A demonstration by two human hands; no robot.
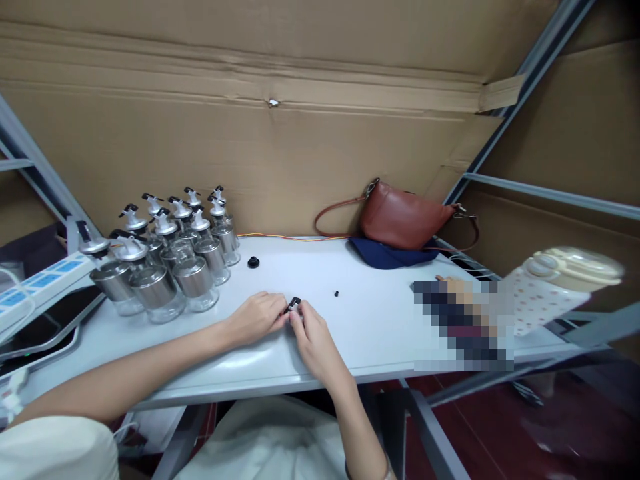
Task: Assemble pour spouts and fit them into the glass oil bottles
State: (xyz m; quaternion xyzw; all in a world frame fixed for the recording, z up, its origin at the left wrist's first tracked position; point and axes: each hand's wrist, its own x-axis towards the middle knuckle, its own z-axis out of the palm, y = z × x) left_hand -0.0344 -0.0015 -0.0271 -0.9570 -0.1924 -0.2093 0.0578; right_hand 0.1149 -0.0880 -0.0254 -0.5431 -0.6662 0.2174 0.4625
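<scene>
Both hands meet near the front middle of the white table, pinching one small bottle pourer spout [295, 307] with a black flip lid. My left hand [260, 315] has its fingers closed at the spout's left side. From the right, my right hand [311, 335] grips it between thumb and fingers. Most of the spout is hidden by the fingers. Beyond the hands lies a black round stopper [253, 263]. A tiny black piece [337, 293] sits to their right. Several glass bottles with steel bands [193, 275] and silver pourer tops stand at the left.
A white power strip [47, 283] and a dark tablet-like device [45, 327] are at the left edge. Back right, a brown leather bag [405, 217] rests on a navy cap [387, 255]. A dotted tumbler [545, 293] stands at the right, beside a blurred-out patch. Cardboard walls the back.
</scene>
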